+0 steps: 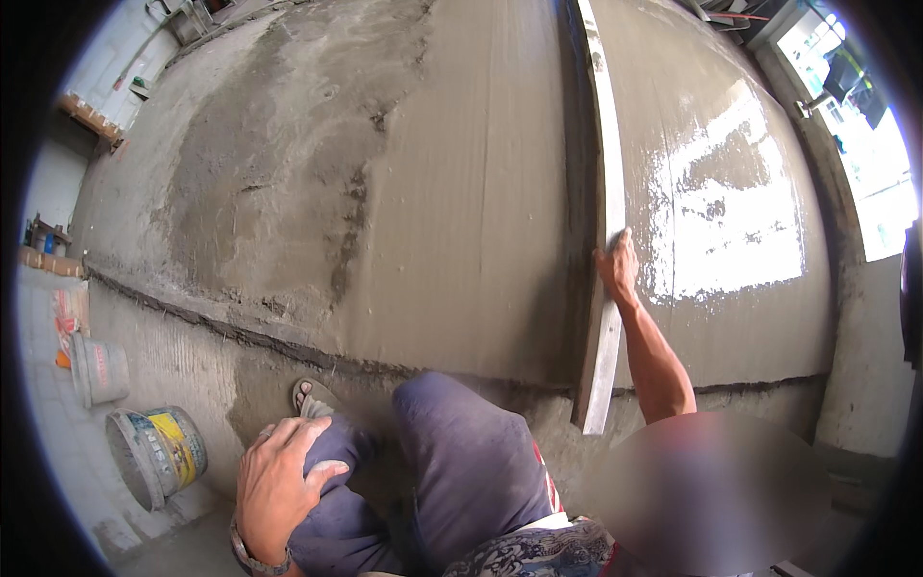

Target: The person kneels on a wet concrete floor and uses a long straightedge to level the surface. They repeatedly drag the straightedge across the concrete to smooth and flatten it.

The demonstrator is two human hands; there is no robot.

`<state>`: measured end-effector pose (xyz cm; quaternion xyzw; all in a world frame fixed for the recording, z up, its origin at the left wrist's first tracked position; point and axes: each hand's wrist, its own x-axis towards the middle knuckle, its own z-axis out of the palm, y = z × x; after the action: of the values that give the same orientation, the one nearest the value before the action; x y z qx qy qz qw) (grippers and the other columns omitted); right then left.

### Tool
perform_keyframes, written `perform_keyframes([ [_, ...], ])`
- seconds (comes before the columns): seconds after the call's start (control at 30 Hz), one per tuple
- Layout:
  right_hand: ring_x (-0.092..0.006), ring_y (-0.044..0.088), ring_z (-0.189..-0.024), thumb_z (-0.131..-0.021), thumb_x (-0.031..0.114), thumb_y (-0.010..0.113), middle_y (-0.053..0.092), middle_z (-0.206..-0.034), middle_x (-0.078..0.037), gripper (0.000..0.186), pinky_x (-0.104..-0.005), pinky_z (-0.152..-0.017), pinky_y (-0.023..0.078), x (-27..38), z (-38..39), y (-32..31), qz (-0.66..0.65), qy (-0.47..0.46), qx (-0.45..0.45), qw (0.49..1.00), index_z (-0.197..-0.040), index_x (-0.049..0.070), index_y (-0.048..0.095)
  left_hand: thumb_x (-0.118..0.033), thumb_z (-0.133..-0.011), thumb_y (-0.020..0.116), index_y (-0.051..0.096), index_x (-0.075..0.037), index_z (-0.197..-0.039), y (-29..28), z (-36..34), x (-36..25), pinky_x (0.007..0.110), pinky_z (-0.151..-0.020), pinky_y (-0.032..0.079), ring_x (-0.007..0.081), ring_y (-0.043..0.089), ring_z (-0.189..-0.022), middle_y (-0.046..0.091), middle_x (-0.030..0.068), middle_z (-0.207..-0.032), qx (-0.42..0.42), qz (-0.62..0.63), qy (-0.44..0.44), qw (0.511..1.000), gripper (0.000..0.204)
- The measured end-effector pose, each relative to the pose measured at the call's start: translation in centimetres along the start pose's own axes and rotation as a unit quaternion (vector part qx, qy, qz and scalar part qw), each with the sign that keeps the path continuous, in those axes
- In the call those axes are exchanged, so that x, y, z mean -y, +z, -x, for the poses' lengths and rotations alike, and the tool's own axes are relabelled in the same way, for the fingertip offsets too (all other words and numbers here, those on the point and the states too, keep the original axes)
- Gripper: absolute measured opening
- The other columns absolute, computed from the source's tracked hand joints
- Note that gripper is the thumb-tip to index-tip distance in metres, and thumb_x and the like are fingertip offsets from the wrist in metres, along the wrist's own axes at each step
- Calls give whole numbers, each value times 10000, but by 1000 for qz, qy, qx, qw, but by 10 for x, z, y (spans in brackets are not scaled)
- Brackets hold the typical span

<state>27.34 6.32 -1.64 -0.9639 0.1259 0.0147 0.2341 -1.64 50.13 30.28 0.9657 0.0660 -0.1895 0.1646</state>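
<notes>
On the straightedge, right hand closed.

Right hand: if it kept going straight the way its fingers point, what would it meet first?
The right hand already rests on the long straightedge, fingers pointing up along it. Going on, it would likely just slide along that board, wet screed on both sides; depth is unclear.

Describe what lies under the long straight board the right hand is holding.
The board lies on wet grey cement, smooth on its left and shiny on its right. The right hand grips it midway. The strip of cement directly beneath the board is covered, so its state cannot be seen.
</notes>
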Motion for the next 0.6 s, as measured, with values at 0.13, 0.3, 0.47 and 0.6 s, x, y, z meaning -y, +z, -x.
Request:
perform_keyframes([
  [0.13,-435,544,-1220,-818,174,702,513,-1344,-294,814,-474,-1024,449,20,9,-5,7,-6,-11,1000,-1452,-100,270,-273,-755,805,655,-62,-1193,-1,-1,-2,434,-857,497,344,624,-988,662,115,-1087,7,-7,-11,1000,509],
  [0.3,-437,544,-1221,-811,192,714,517,-1344,-296,825,-466,-1029,448,26,0,-5,3,-3,7,1000,-1447,-103,279,-275,-760,801,655,-62,-1192,0,-3,-1,434,-854,500,347,626,-985,664,114,-1086,6,-11,3,1000,503],
  [0.47,-436,544,-1222,-807,193,720,513,-1350,-298,854,-467,-1028,456,18,1,-4,15,3,-1,1000,-1462,-106,260,-273,-762,800,658,-53,-1185,0,-1,-1,434,-854,498,344,625,-988,664,112,-1089,7,-3,-1,1000,497],
  [0.6,-439,531,-1244,-810,187,706,498,-1370,-300,860,-464,-1045,447,24,-1,0,1,-20,-3,1000,-1473,-106,244,-279,-761,800,659,-60,-1190,2,-1,2,434,-855,497,341,625,-986,663,110,-1086,12,-13,-4,1000,501],
])
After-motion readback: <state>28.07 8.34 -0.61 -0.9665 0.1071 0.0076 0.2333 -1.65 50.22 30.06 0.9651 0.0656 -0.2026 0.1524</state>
